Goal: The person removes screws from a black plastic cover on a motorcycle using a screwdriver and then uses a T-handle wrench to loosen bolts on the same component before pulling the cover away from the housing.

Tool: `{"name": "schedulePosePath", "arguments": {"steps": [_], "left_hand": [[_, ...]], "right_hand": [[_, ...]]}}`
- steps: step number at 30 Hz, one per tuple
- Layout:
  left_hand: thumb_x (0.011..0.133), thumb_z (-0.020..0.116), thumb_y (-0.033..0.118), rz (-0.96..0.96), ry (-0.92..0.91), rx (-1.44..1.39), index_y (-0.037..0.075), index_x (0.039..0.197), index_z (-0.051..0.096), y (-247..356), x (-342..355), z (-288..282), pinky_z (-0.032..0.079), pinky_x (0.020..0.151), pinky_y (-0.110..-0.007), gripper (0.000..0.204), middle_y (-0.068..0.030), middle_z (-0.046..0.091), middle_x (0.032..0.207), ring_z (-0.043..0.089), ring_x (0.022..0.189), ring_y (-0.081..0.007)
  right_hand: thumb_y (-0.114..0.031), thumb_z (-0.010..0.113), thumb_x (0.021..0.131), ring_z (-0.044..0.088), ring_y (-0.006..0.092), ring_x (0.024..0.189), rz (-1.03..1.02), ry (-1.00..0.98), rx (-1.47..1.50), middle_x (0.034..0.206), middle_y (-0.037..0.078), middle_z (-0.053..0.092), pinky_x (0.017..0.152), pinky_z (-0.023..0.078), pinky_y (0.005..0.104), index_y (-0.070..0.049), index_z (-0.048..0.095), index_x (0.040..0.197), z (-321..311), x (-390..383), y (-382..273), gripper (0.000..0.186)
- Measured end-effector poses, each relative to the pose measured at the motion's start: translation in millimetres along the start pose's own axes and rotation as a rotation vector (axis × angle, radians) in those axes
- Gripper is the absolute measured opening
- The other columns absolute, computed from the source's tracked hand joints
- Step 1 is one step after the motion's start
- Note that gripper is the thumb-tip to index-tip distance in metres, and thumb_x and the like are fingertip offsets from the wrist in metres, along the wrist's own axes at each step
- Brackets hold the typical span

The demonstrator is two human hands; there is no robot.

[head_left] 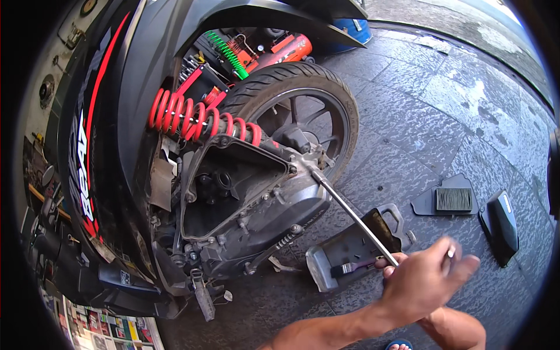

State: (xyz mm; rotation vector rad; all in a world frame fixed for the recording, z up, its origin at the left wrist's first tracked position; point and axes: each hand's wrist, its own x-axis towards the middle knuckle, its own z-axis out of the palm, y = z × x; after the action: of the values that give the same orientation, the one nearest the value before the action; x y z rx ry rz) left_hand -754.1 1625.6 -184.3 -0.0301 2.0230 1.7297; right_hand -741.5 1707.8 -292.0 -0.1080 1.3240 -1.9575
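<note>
A long, thin metal socket wrench [357, 217] runs from a bolt at the rear of the scooter's engine case [291, 201] down to my hands. My left hand [417, 286] is closed at its near end, slightly blurred. A short metal piece of the handle shows between its fingers. Mostly hidden behind it, my right hand [394, 263] has its fingers curled around the shaft. Above the case, an opened black airbox [233, 169] shows its hollow inside. A red coil spring shock [186, 116] stretches above it toward the rear wheel [326, 93].
On the dark tiled floor [385, 169] lies an upturned plastic cover [326, 248] holding a brush [353, 267] and small screws. Farther right are an air filter [454, 199] and a black cover [500, 227]. Behind the wheel are a red compressor [286, 51] and tool cart [195, 81].
</note>
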Motion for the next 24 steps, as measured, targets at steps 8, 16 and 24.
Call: {"name": "schedulePosePath", "arguments": {"steps": [8,16,24], "left_hand": [[0.087,0.035,0.074,0.835,0.286,-1.123,0.004,0.09,0.055,-114.9,-36.9,6.3,0.039,0.077,-0.037,0.073,-0.0072,0.054,0.077,0.049,0.083,-0.0196],[0.102,0.043,0.033,-0.01,0.239,-0.814,-0.002,0.098,0.061,-115.9,-10.5,-34.2,0.047,0.07,-0.027,0.04,-0.0037,0.058,0.074,0.054,0.07,-0.0099],[0.101,0.046,0.028,-0.013,0.309,-0.878,0.0,0.091,0.059,-103.8,-20.2,-30.8,0.035,0.056,-0.024,0.032,0.0043,0.035,0.059,0.034,0.054,-0.0066]], "right_hand": [[-0.015,0.061,0.073,0.059,0.0184,0.048,-0.921,-0.114,-1.599,0.056,0.002,0.053,0.04,0.046,0.0333,-0.007,0.053,0.078,-17.3,29.0,-46.4,0.013],[-0.014,0.065,0.073,0.054,0.0152,0.053,-1.186,0.09,-1.4,0.067,0.0,0.054,0.046,0.039,0.0262,-0.01,0.063,0.102,-17.8,-11.9,-30.2,0.029],[-0.001,0.058,0.078,0.06,0.0274,0.049,-0.797,0.221,-0.824,0.066,0.012,0.06,0.045,0.046,0.0343,-0.005,0.05,0.127,-19.3,-36.7,-13.8,0.05]]}}
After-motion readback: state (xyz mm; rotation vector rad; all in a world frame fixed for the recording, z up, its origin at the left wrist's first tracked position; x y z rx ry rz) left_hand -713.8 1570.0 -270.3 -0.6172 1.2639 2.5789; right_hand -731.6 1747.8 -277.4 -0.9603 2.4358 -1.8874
